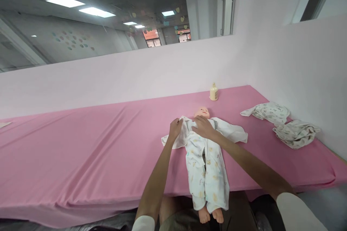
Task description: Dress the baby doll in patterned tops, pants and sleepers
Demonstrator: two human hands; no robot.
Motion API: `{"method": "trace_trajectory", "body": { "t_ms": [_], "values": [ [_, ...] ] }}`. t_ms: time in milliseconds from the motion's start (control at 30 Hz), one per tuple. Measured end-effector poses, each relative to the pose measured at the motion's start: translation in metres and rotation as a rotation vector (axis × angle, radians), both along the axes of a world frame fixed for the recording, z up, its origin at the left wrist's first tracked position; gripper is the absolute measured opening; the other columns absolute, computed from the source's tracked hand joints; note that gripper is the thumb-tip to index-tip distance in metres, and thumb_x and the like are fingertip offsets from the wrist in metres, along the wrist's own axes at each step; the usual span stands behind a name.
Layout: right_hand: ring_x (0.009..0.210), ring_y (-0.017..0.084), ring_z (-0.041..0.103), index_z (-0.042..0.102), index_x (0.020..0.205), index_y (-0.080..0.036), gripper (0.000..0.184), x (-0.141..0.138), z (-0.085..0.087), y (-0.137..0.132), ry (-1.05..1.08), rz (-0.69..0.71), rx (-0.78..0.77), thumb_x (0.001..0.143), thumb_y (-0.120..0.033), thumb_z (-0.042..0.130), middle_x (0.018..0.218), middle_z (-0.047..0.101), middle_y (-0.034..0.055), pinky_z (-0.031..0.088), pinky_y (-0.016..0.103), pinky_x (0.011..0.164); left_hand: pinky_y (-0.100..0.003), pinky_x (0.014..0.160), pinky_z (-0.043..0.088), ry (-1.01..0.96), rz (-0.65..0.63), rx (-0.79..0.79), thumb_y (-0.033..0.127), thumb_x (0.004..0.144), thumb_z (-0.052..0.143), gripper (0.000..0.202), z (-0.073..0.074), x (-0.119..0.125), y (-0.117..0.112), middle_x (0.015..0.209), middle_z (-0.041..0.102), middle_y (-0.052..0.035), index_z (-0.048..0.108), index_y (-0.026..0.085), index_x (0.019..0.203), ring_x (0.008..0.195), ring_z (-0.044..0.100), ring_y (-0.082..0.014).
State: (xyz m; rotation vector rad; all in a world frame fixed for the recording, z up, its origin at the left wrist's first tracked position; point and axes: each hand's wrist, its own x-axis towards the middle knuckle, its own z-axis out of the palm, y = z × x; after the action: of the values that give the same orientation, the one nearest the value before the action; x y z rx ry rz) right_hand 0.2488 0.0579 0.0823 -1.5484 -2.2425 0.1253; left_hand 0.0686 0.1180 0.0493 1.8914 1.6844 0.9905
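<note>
Plainly, in the head view, the doll point(202, 112) is laid face-up on the table point(94, 158), feet past the edge. Beside the doll's shoulder, the shirt point(231, 130) is pinched by the left hand point(175, 129); at its chest the right hand point(204, 127) is placed, any grasp impossible to tell. Probably, the shirt is best eased gently, the doll steadied.

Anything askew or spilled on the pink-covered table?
Yes, askew: the doll's feet and lower trouser legs extend past the near edge of the table, off its surface. Two patterned cloths lie crumpled at right. No spill visible.
</note>
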Motion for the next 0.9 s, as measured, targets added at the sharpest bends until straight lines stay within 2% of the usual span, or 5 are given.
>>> {"method": "trace_trajectory", "body": {
  "t_ms": [133, 333, 467, 700, 900],
  "values": [
    [0.119, 0.025, 0.052, 0.061, 0.114, -0.014, 0.032, -0.041, 0.001, 0.029, -0.234, 0.128, -0.201, 0.083, -0.018, 0.055, 0.124, 0.061, 0.0126, 0.038, 0.034, 0.1, -0.025, 0.058, 0.034, -0.079, 0.103, 0.011, 0.04, 0.094, 0.03, 0.034, -0.014, 0.0, -0.003, 0.064, 0.042, 0.0026, 0.03, 0.022, 0.065, 0.061, 0.04, -0.0117],
    [0.121, 0.035, 0.049, 0.063, 0.115, -0.015, 0.052, -0.058, -0.009, 0.055, -0.346, 0.133, -0.312, 0.065, -0.025, 0.075, 0.123, 0.062, 0.0147, 0.033, 0.048, 0.104, -0.026, 0.057, 0.03, 0.053, 0.115, -0.037, 0.048, 0.087, 0.05, 0.037, -0.027, -0.018, -0.016, 0.064, 0.049, 0.0019, 0.036, 0.021, 0.066, 0.061, 0.043, -0.0126],
    [0.122, 0.037, 0.047, 0.059, 0.121, -0.017, 0.057, -0.057, -0.013, 0.059, -0.381, 0.123, -0.311, 0.067, -0.029, 0.073, 0.127, 0.059, 0.0151, 0.029, 0.054, 0.105, -0.026, 0.056, 0.027, 0.202, 0.123, -0.108, 0.047, 0.086, 0.054, 0.034, -0.029, -0.036, -0.019, 0.066, 0.055, -0.0006, 0.042, 0.021, 0.068, 0.064, 0.048, -0.0156],
    [0.114, 0.032, 0.051, 0.058, 0.117, -0.02, 0.047, -0.032, -0.004, 0.057, -0.384, 0.149, -0.236, 0.072, -0.028, 0.065, 0.122, 0.059, 0.0126, 0.039, 0.047, 0.095, -0.026, 0.057, 0.032, 0.329, 0.158, -0.195, 0.049, 0.091, 0.045, 0.033, -0.036, -0.063, -0.029, 0.083, 0.068, -0.0052, 0.062, 0.021, 0.089, 0.077, 0.06, -0.0191],
    [0.112, 0.032, 0.052, 0.058, 0.117, -0.019, 0.044, -0.015, 0.005, 0.051, -0.393, 0.135, -0.189, 0.075, -0.033, 0.065, 0.121, 0.059, 0.0139, 0.041, 0.045, 0.093, -0.03, 0.066, 0.039, 0.485, 0.171, -0.232, 0.04, 0.095, 0.04, 0.035, -0.046, -0.065, -0.036, 0.095, 0.071, -0.0108, 0.069, 0.021, 0.092, 0.089, 0.065, -0.0245]
  ]
}}
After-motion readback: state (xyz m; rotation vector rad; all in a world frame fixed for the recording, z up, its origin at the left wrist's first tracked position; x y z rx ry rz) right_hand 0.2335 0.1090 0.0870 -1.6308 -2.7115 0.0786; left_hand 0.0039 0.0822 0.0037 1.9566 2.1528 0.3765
